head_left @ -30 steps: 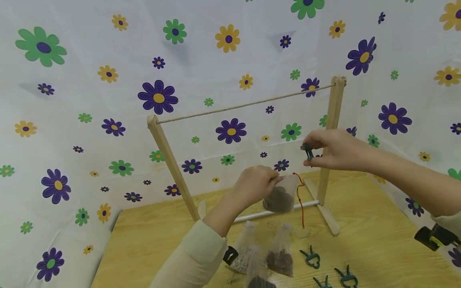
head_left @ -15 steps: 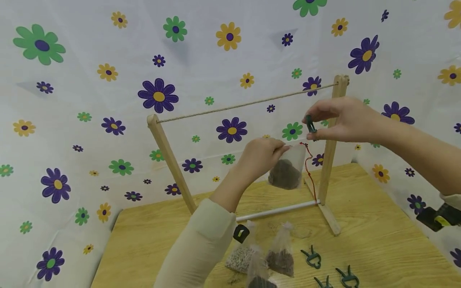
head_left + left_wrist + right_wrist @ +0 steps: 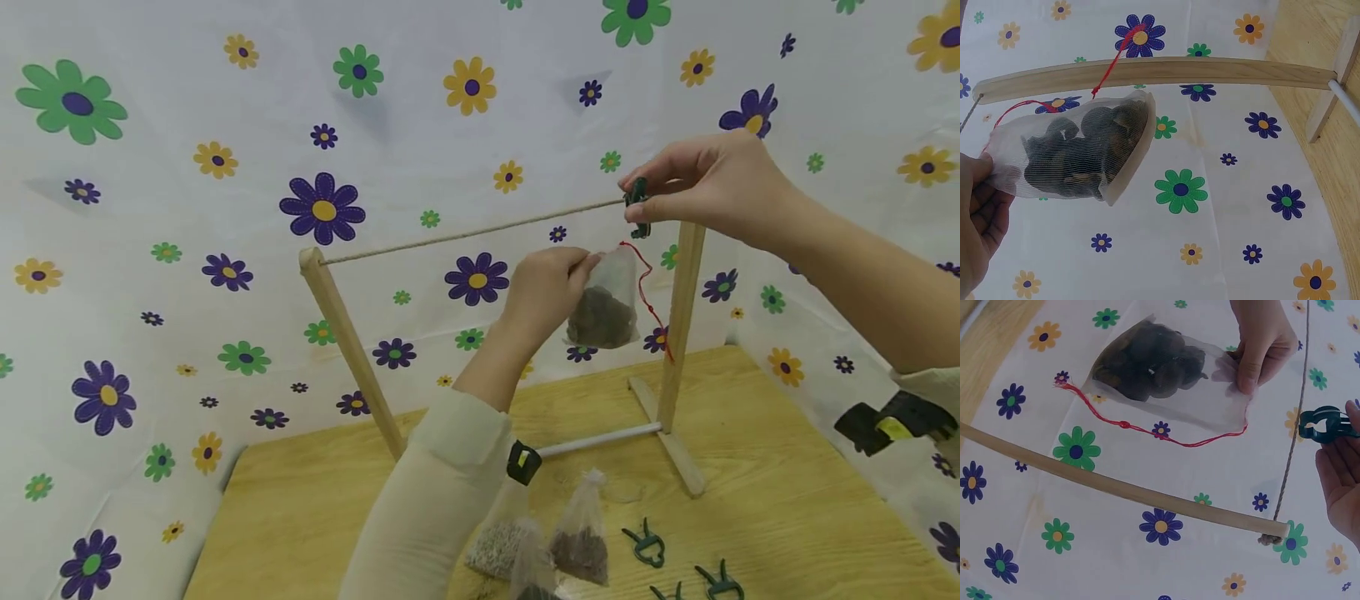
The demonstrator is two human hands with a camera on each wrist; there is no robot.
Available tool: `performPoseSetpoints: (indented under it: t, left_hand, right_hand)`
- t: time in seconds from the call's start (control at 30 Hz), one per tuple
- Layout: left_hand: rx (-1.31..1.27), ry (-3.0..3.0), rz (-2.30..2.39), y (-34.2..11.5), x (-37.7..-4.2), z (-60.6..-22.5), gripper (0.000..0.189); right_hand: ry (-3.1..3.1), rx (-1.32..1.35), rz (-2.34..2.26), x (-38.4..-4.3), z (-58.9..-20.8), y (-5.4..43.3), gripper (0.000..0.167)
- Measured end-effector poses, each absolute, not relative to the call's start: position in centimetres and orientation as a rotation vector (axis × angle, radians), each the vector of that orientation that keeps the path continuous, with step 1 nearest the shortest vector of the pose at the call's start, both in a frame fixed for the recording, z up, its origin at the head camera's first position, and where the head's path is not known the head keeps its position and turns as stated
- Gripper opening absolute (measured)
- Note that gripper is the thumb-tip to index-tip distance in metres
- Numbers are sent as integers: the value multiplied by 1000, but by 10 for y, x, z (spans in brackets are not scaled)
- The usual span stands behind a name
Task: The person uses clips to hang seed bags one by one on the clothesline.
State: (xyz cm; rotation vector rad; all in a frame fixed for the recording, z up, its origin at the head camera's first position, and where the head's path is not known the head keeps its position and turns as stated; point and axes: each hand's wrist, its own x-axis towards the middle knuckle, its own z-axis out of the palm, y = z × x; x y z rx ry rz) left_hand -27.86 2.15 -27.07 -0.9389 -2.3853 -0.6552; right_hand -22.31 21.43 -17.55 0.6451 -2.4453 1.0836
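Observation:
My left hand (image 3: 546, 287) pinches the top edge of a sheer mesh drawstring bag (image 3: 604, 312). Dark brown, lumpy pieces show through the mesh (image 3: 1079, 147), and a red drawstring (image 3: 1191, 445) dangles from its mouth. Up at the rope (image 3: 480, 230), my right hand (image 3: 712, 185) holds a dark green plastic clip (image 3: 638, 208) between thumb and fingers. In the right wrist view the clip (image 3: 1327, 424) has its jaws turned toward the rope; whether they touch it I cannot tell. The bag hangs just below the rope, apart from the clip.
The rope runs between two wooden posts (image 3: 352, 354) of a stand, joined low down by a white rod (image 3: 600, 439). On the wooden table (image 3: 292, 508) lie several filled mesh bags (image 3: 581, 537) and several green clips (image 3: 647, 546). A flower-patterned cloth (image 3: 420, 150) hangs behind.
Both hands have risen. The left has lifted the mesh bag from near the table to just under the rope, and the right has brought the green clip up to rope height.

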Motion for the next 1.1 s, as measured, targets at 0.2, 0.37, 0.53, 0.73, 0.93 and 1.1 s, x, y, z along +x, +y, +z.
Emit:
performPoseSetpoints:
  t: [0.2, 0.37, 0.53, 0.73, 0.93, 1.1]
  left_hand:
    - [-891, -2427, -662, 28, -281, -266, 28]
    - [-839, -2448, -686, 34, -282, -263, 28]
    - [-793, -2446, -762, 39, -282, -263, 28]
    - [-816, -2360, -828, 45, -282, -259, 28]
    - [-816, -2238, -752, 48, -282, -255, 26]
    - [-816, -2210, -734, 50, -282, -257, 26]
  right_hand:
    - [-2370, 553, 1315, -232, -165, 217, 18]
    - [-2395, 520, 1443, -246, -164, 220, 17]
    - [-2473, 532, 1452, -254, -168, 217, 15]
    - [-2573, 517, 1377, -256, -170, 214, 14]
    - [-2625, 506, 1303, -257, -173, 214, 15]
    - [-2636, 493, 1218, -257, -175, 218, 24]
